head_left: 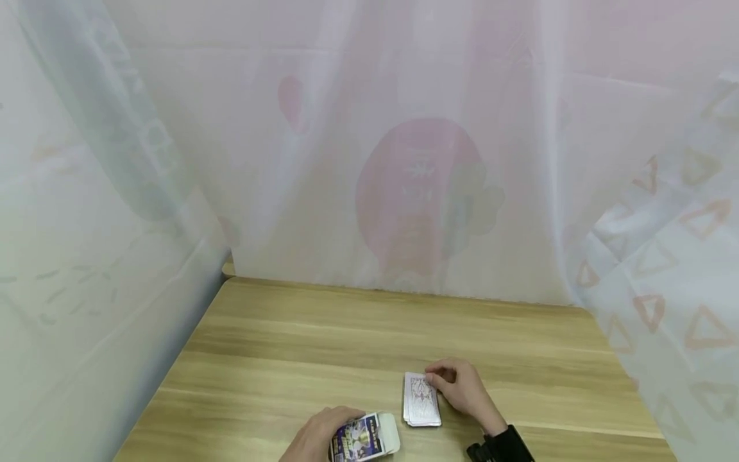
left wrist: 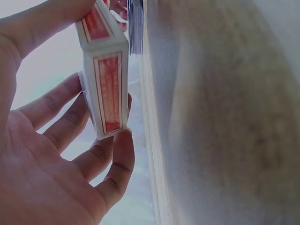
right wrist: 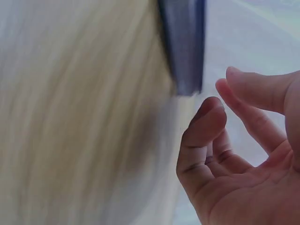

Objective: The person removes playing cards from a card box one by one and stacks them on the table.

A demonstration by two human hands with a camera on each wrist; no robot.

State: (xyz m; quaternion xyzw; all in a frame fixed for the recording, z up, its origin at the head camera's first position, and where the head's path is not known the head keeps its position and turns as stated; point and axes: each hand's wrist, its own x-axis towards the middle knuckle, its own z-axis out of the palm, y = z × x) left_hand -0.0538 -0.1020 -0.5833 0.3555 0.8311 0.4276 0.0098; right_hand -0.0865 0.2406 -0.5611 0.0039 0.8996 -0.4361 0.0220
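A stack of playing cards (head_left: 422, 403) lies face-down on the wooden table, with a red pattern on its pale top card. My left hand (head_left: 316, 434) grips a card box (head_left: 359, 440) to the left of the stack; its end flap stands open toward the right. In the left wrist view, thumb and fingers hold the box (left wrist: 108, 93) by its edges, and its red and white sides show. At the stack's upper right corner is my right hand (head_left: 462, 389), fingers bent. The right wrist view shows its thumb and fingertips apart, close to the stack's edge (right wrist: 186, 51), holding nothing.
The wood-grain table (head_left: 323, 340) reaches back to a pale printed curtain (head_left: 323, 224). More sheeting hangs along the left side (head_left: 86, 269) and the right side (head_left: 681, 289). A black band (head_left: 508, 446) is on the right wrist.
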